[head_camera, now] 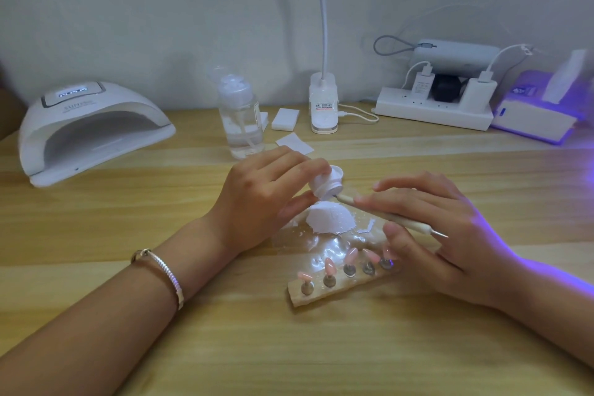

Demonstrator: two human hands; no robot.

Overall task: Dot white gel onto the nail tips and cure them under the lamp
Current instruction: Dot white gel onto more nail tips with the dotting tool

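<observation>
My left hand (257, 196) grips a small white gel jar (324, 185), tilted with its mouth toward the right. My right hand (446, 235) pinches a thin dotting tool (390, 217) whose tip reaches into the jar's mouth. Below them a clear palette (331, 243) carries a white smear of gel (329, 220). Several pink nail tips (351, 255) stand on metal pegs along a beige holder strip (316, 296), just in front of the palette. The white curing lamp (86, 128) sits at the far left with its opening facing me.
A clear pump bottle (239, 116) and white wipes (294, 143) lie behind my hands. A desk lamp base (324, 106), a power strip with chargers (434, 106) and a white-and-purple box (536, 116) line the back of the wooden table (289, 357).
</observation>
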